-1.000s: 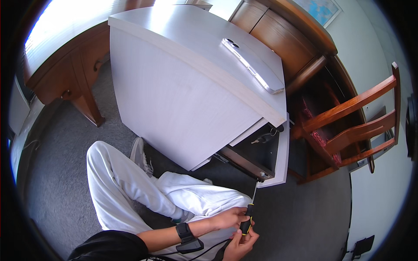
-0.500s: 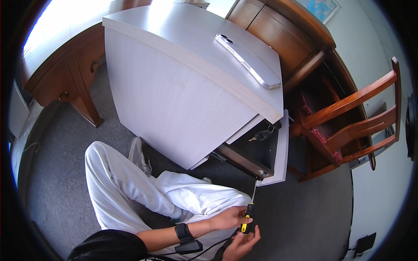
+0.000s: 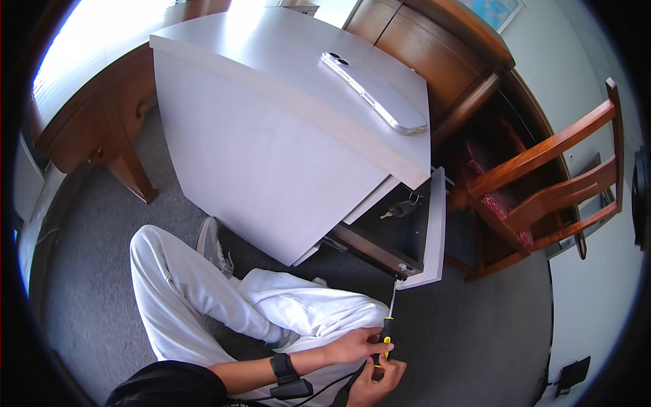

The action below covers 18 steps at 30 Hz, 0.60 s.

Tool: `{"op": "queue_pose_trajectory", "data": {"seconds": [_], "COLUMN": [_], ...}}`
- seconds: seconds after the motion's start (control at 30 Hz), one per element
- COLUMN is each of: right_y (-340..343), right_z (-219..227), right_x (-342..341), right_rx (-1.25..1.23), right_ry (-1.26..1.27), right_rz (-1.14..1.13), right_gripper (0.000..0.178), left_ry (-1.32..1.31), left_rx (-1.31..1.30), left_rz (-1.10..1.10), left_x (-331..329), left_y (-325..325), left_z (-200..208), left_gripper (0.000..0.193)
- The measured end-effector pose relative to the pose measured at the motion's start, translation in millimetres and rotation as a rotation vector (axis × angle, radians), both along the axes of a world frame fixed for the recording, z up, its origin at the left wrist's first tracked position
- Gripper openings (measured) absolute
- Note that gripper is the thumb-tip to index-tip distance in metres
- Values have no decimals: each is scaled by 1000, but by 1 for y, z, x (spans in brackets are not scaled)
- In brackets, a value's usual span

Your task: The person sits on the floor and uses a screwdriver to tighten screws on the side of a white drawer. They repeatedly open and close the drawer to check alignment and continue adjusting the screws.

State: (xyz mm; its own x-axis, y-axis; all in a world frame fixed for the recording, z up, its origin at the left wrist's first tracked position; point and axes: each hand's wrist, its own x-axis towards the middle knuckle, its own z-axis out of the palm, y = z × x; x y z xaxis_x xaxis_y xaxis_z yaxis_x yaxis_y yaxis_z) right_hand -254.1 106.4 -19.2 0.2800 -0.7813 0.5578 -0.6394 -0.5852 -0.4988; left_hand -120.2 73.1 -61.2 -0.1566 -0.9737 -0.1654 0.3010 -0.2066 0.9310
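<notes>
A screwdriver with a black and yellow handle (image 3: pixel 387 330) stands nearly upright in the view. My left hand (image 3: pixel 354 346) pinches the handle with thumb and fingers. Just below, my right hand (image 3: pixel 377 384) has its fingers closed round the butt end. The thin metal shaft reaches up to the lower front corner of a pulled-out drawer (image 3: pixel 380 245), where its side meets the pale front panel (image 3: pixel 432 234). What the tip touches there is too small to make out. A bunch of keys (image 3: pixel 396 209) hangs above the drawer's opening from the cabinet.
The pale grey cabinet (image 3: pixel 258 149) fills the middle, with a phone in a clear case (image 3: pixel 371 91) lying on top. A wooden chair (image 3: pixel 542 190) stands at the right, a wooden desk (image 3: pixel 102 129) at the left. My bent legs (image 3: pixel 196 292) rest on the grey carpet (image 3: pixel 475 332).
The screwdriver's handle has turned, so its yellow marking shows differently. My right hand's fingers have closed in more on the butt end. The whole view has shifted slightly.
</notes>
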Motion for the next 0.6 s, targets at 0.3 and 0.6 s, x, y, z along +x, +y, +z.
{"op": "queue_pose_trajectory", "data": {"seconds": [0.3, 0.6], "right_y": [-5, -3], "right_z": [-24, -13], "right_x": [-20, -7], "right_rx": [527, -92], "right_ry": [-574, 52], "right_rz": [-27, 95], "right_gripper": [28, 26], "left_ry": [175, 14], "left_rx": [-88, -63], "left_rz": [130, 46], "left_x": [-9, 0], "left_y": [5, 1], "left_z": [-1, -5], "left_gripper": [49, 41]}}
